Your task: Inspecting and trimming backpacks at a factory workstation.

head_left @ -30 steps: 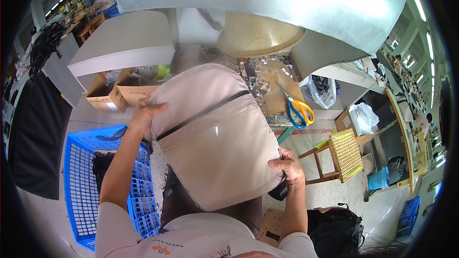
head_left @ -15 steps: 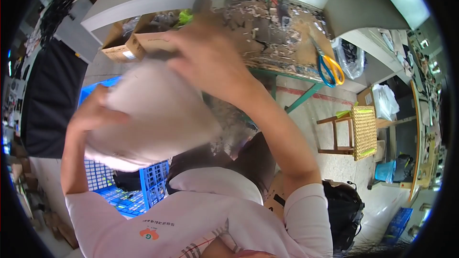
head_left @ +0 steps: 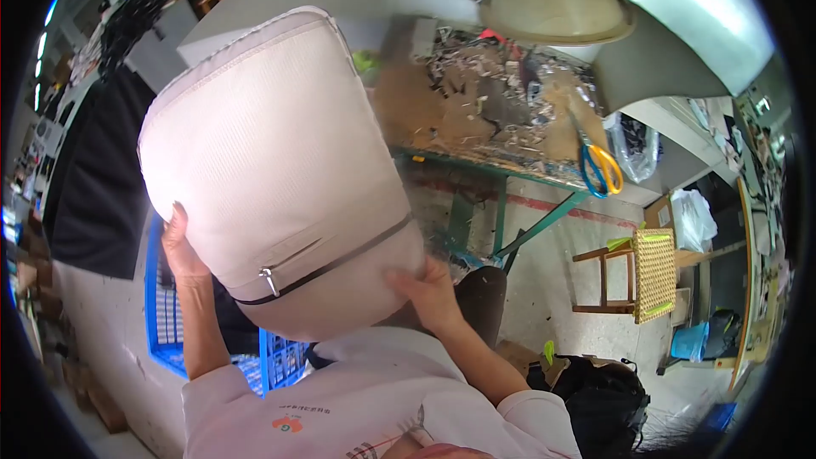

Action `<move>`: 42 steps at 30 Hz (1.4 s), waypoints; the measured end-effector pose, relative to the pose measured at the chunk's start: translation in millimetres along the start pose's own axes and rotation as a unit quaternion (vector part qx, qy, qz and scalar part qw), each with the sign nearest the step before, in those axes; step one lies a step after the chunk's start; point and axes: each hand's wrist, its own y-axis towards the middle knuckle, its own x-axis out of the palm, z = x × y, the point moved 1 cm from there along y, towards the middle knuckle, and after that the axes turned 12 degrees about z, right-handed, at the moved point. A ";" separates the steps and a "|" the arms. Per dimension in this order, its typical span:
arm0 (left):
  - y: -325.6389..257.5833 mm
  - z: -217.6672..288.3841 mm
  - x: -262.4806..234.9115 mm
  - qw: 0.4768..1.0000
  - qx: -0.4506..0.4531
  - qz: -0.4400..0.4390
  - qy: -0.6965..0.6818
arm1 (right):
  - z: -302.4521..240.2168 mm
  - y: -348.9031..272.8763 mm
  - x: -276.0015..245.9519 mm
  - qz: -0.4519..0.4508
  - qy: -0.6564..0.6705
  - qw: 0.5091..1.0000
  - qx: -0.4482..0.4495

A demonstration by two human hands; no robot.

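Note:
I hold a large pale pink padded cover (head_left: 272, 161) with a dark zipper line and a metal zipper pull, raised in front of me. My left hand (head_left: 181, 246) grips its left lower edge. My right hand (head_left: 425, 285) grips its lower right corner, fingers pressed against the fabric. The cover hides much of the workbench and the blue crate below it.
A cluttered workbench (head_left: 510, 119) with green legs carries scraps and blue-and-yellow scissors (head_left: 599, 166). A blue plastic crate (head_left: 166, 323) stands at my left. A small woven stool (head_left: 650, 276) and a black bag (head_left: 603, 395) sit on the floor at right.
The cover has swung from a crumpled, lowered position at my left up in front of me, now spread wide. My right hand moved from its top to its lower right corner.

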 end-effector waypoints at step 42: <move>1.1 -146.8 121.8 0.954 -0.223 -0.086 -0.181 | -133.0 74.5 -114.7 0.190 -0.016 0.962 -0.194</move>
